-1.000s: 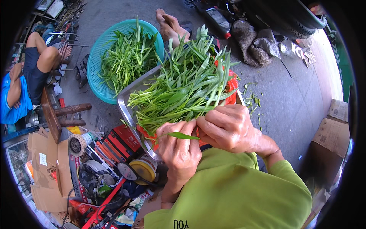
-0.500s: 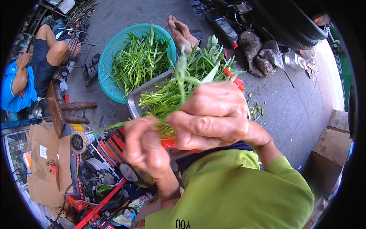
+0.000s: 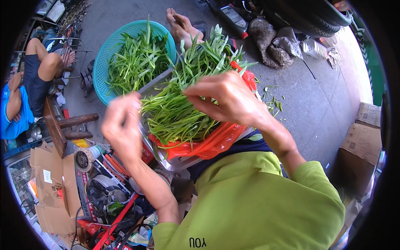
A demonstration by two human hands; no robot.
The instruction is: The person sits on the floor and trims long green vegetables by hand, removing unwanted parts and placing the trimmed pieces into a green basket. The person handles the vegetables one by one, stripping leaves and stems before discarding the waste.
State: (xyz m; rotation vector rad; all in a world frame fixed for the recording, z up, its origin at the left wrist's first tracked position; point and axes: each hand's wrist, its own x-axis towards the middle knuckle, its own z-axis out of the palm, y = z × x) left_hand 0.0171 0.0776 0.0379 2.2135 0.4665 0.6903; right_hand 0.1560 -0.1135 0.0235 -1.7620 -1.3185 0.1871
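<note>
Long-stemmed leafy greens, like water spinach, are heaped on a red plastic bag in a metal tray before me. Over the right part of the heap is my right hand, its fingers bent and drawn together; anything pinched between them is lost against the leaves. My left hand is raised by the tray's left side, close to the stem ends. Motion smears its fingers, so I cannot tell what it holds. More greens fill a turquoise plastic basket just beyond the tray.
Bare feet rest beyond the tray. A person in blue sits at far left, near a wooden stool. Cardboard and tools crowd the lower left. Tyres and a dark bottle lie far right, cartons at right.
My hands, close together before, have moved apart, the left one going left and upward. The stem strand between them no longer shows there. More of the tray and red bag is visible.
</note>
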